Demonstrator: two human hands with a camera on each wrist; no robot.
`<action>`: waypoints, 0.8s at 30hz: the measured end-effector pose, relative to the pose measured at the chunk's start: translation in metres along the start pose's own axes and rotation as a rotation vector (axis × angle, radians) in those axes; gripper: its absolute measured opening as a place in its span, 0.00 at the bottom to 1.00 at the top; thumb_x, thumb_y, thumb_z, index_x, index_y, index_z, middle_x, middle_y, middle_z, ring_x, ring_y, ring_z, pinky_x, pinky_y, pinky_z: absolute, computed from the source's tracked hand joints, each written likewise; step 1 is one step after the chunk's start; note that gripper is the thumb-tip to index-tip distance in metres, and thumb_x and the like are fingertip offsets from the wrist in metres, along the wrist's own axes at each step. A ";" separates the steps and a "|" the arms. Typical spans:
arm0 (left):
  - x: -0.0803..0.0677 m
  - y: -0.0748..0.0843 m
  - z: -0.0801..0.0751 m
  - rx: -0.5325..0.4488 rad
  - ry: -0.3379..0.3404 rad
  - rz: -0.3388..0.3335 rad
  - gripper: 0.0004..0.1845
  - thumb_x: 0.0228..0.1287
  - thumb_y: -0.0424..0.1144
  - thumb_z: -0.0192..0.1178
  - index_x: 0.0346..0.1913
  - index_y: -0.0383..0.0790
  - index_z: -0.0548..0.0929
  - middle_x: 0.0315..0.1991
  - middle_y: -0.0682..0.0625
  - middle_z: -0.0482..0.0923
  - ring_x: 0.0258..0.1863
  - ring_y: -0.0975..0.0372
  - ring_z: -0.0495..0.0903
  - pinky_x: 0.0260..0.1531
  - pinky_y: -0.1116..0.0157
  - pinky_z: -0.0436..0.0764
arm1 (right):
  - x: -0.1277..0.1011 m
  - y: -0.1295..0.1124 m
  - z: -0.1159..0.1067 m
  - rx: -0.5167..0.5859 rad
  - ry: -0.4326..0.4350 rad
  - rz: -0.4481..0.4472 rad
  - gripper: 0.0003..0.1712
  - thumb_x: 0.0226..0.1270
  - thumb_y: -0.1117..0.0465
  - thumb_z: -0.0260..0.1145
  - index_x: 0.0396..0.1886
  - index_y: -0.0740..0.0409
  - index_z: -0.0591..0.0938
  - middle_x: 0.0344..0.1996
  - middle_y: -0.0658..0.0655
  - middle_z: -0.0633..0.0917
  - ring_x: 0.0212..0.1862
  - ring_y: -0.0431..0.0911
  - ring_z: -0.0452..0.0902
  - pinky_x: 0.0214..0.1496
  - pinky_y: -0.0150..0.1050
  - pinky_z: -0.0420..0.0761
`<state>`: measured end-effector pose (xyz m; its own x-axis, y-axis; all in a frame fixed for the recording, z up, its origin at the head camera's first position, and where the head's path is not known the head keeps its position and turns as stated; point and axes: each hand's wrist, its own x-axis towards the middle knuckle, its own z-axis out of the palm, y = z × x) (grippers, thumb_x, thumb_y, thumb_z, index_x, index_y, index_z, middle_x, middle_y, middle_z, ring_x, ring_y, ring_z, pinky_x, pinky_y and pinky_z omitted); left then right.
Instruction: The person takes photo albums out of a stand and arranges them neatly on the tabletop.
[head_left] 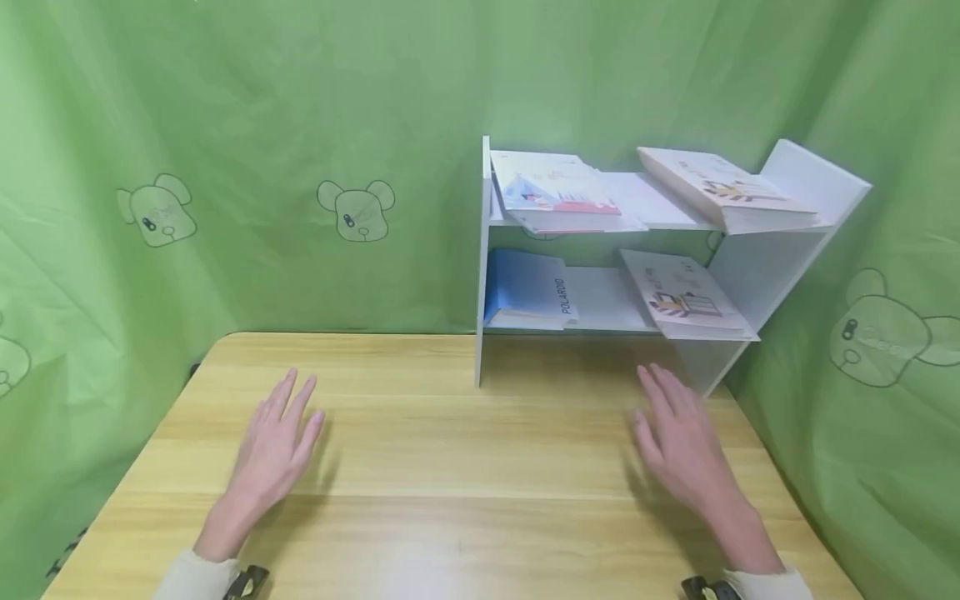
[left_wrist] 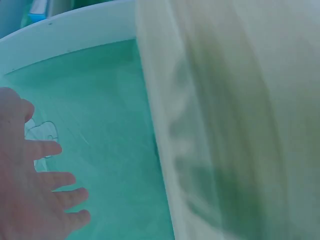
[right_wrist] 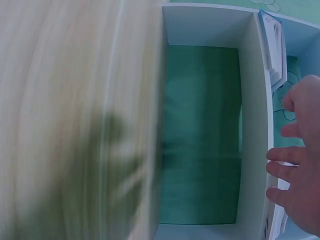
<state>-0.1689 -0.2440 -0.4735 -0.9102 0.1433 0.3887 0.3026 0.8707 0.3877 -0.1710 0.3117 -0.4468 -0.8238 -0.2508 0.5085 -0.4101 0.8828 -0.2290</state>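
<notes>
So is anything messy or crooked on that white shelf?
A little. On the white shelf, the book on the top right and the one below it lie slanted, their corners sticking out past the front edge. The blue Polaroid book sits fairly straight. Nothing looks spilled or broken.

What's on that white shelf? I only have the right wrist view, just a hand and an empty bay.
Observer: Four books lie on the shelf; the blue book sits lower left.
Operator: Is the left hand holding anything?
Observer: No, the left hand is spread flat over the bare table.
Operator: And the right hand?
Observer: The right hand is also spread, holding nothing, just in front of the shelf's bottom bay.
</notes>
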 end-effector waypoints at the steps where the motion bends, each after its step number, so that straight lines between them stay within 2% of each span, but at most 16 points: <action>1: 0.001 0.002 0.000 -0.034 0.008 -0.006 0.31 0.83 0.51 0.44 0.80 0.39 0.59 0.81 0.37 0.47 0.78 0.38 0.51 0.74 0.34 0.52 | 0.001 -0.001 -0.001 0.016 0.013 0.002 0.38 0.77 0.58 0.57 0.82 0.59 0.56 0.78 0.68 0.60 0.75 0.67 0.56 0.81 0.60 0.50; 6: 0.009 0.013 -0.003 -0.220 0.033 -0.015 0.30 0.83 0.49 0.45 0.79 0.40 0.61 0.80 0.37 0.52 0.76 0.38 0.56 0.70 0.30 0.57 | 0.006 -0.008 -0.003 0.117 0.105 0.018 0.35 0.76 0.62 0.59 0.79 0.58 0.63 0.74 0.67 0.68 0.71 0.67 0.63 0.76 0.61 0.63; 11: 0.017 0.024 -0.003 -0.356 0.047 -0.003 0.28 0.83 0.47 0.45 0.78 0.37 0.63 0.78 0.37 0.57 0.76 0.40 0.57 0.72 0.34 0.58 | 0.012 -0.013 -0.004 0.190 0.181 0.040 0.31 0.75 0.63 0.60 0.76 0.56 0.69 0.70 0.64 0.74 0.68 0.64 0.68 0.74 0.59 0.67; 14: 0.021 0.032 -0.003 -0.428 0.055 0.002 0.27 0.83 0.46 0.45 0.77 0.36 0.64 0.77 0.37 0.61 0.74 0.42 0.62 0.72 0.36 0.61 | 0.014 -0.015 -0.004 0.227 0.215 0.050 0.30 0.75 0.64 0.61 0.75 0.57 0.71 0.68 0.63 0.76 0.67 0.63 0.70 0.73 0.58 0.69; 17: 0.025 0.041 -0.002 -0.518 0.046 -0.010 0.27 0.84 0.46 0.45 0.76 0.37 0.66 0.74 0.38 0.65 0.71 0.42 0.67 0.71 0.39 0.66 | 0.016 -0.018 -0.004 0.269 0.243 0.054 0.29 0.74 0.66 0.62 0.73 0.59 0.73 0.67 0.64 0.77 0.66 0.63 0.71 0.75 0.44 0.68; 21: 0.033 0.053 -0.001 -0.666 0.028 -0.044 0.25 0.84 0.45 0.45 0.75 0.37 0.67 0.73 0.39 0.67 0.68 0.44 0.72 0.70 0.44 0.71 | 0.020 -0.023 -0.006 0.329 0.275 0.075 0.27 0.72 0.69 0.64 0.70 0.62 0.75 0.63 0.64 0.80 0.62 0.62 0.75 0.69 0.23 0.64; 24: 0.039 0.063 0.001 -0.744 0.026 -0.056 0.25 0.84 0.44 0.45 0.74 0.35 0.68 0.73 0.40 0.67 0.67 0.45 0.73 0.69 0.46 0.72 | 0.023 -0.027 -0.007 0.366 0.290 0.109 0.27 0.72 0.69 0.65 0.69 0.61 0.76 0.62 0.63 0.81 0.59 0.59 0.77 0.66 0.20 0.66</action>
<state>-0.1856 -0.1828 -0.4346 -0.9256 0.0891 0.3680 0.3762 0.3264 0.8672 -0.1762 0.2854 -0.4228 -0.7479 0.0029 0.6638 -0.4810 0.6867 -0.5450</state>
